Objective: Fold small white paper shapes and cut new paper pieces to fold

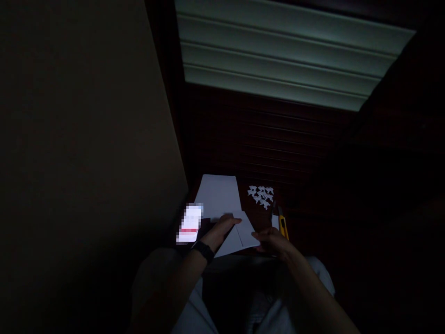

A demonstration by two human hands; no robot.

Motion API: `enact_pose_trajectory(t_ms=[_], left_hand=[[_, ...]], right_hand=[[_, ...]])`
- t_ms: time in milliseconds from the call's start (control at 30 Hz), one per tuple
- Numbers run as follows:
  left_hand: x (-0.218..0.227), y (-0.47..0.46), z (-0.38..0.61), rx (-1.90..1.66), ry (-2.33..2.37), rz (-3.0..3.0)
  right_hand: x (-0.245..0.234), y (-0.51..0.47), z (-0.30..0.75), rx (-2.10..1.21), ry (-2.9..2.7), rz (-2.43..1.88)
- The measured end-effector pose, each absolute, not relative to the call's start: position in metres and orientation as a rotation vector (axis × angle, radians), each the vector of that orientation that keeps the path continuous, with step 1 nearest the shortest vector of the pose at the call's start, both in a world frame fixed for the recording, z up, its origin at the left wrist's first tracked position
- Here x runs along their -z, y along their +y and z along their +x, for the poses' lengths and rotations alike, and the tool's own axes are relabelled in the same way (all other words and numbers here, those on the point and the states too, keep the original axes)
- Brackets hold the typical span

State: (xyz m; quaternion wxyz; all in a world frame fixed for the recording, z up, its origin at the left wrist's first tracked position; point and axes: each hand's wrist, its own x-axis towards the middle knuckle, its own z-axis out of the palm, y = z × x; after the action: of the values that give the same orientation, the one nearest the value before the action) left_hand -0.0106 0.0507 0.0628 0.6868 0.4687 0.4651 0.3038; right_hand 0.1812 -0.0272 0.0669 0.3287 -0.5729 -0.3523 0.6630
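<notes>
In dim light a white sheet of paper [245, 232] with fold creases lies on a dark surface in front of me. My left hand [219, 232], with a dark watch on the wrist, rests on its left part, fingers stretched flat over the fold. My right hand [274, 242] pinches the paper's right edge. Behind it lies a larger flat white sheet [219, 194].
A lit phone screen [190, 223] glows at the left of the paper. A cluster of several small white folded paper pieces [261, 195] lies at the back right. A yellow utility knife [283, 223] lies beside my right hand. A wall stands at left, slatted panels beyond.
</notes>
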Motion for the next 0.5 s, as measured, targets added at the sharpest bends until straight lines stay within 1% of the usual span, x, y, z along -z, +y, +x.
enact_pose_trajectory(t_ms=[267,500], left_hand=[[-0.0548,0.0517,-0.0115,-0.638,1.005,0.955],[-0.0585,0.0486,-0.0140,-0.602,0.951,0.952]], right_hand=[[-0.0701,-0.0315,0.1788,-1.745,-0.955,-1.527],[-0.0711,-0.0342,0.1753,-1.696,-0.980,-1.487]])
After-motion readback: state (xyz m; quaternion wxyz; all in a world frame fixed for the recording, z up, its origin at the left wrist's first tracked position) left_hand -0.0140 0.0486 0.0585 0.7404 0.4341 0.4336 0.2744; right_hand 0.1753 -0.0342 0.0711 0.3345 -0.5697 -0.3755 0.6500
